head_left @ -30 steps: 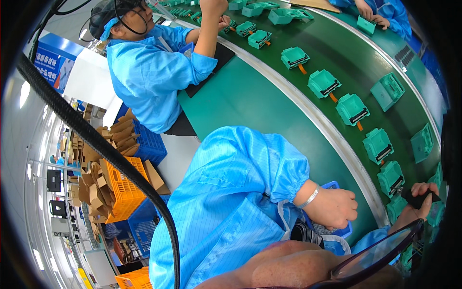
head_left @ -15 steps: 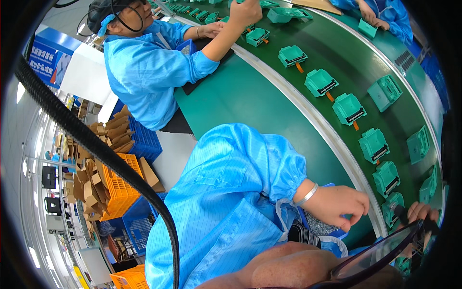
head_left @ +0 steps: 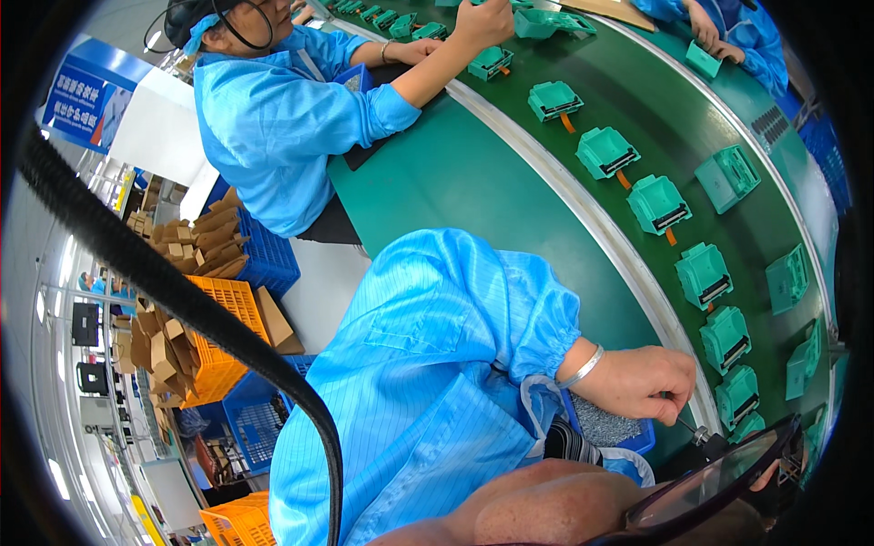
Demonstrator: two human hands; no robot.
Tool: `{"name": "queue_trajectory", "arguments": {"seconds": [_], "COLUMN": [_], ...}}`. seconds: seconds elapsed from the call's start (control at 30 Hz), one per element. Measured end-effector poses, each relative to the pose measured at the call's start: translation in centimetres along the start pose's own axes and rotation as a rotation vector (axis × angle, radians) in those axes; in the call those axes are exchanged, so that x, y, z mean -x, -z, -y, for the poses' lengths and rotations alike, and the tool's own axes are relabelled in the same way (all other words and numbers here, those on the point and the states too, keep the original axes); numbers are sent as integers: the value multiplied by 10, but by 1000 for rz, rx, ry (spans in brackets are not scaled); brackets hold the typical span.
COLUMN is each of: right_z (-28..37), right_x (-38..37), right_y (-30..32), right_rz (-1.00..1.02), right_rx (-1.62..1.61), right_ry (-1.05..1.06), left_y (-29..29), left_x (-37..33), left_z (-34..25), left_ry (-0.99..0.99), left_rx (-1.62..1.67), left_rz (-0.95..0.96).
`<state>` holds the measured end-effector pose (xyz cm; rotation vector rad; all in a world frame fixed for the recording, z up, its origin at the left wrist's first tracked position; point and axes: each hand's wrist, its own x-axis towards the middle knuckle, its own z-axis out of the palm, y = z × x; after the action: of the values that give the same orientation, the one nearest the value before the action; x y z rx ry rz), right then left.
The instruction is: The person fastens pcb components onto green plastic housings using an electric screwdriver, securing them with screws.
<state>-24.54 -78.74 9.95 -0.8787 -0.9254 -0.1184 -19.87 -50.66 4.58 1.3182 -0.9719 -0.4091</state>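
My left hand [head_left: 648, 382], with a silver bracelet at the wrist, is closed with its fingertips pinched together. Whatever they hold is too small or hidden to name. Below that hand lies a blue tray [head_left: 645, 439] full of small grey metal pieces [head_left: 603, 424], likely screws. A dark powered screwdriver [head_left: 712, 446] points its thin metal bit toward the left fingertips. Only a patch of my right hand [head_left: 766, 477] shows behind the glasses, at the screwdriver's far end. Beside the tool, on the belt, sits a green plastic housing [head_left: 736, 398] with a black strip.
Several more green housings [head_left: 659, 205] line the green conveyor belt [head_left: 628, 100], some with orange ribbons. A pale rail [head_left: 628, 259] separates it from the green worktop [head_left: 473, 182]. One co-worker [head_left: 273, 136] sits farther along; another's hands [head_left: 708, 36] work across the belt. Crates [head_left: 223, 341] with cardboard stand left.
The screwdriver has moved from over a housing on the belt toward my left hand. My left fingers have drawn together. My right hand has gone mostly behind the glasses.
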Motion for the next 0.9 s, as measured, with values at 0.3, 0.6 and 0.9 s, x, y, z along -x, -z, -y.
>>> {"name": "queue_trajectory", "arguments": {"seconds": [0.3,0.6,0.9], "right_z": [-16,6,11], "right_x": [-16,-15,-11], "right_y": [-5,-46,-24], "right_rz": [111,-162,-824], "right_rx": [-258,56,367], "right_ry": [-160,-187,-141], "left_y": [-6,-12,-15], "left_x": [-1,-5,5], "left_z": [9,-14,10], "left_ry": [-2,203,-263], "left_rx": [73,202,-615], "left_rz": [104,-7,530]}}
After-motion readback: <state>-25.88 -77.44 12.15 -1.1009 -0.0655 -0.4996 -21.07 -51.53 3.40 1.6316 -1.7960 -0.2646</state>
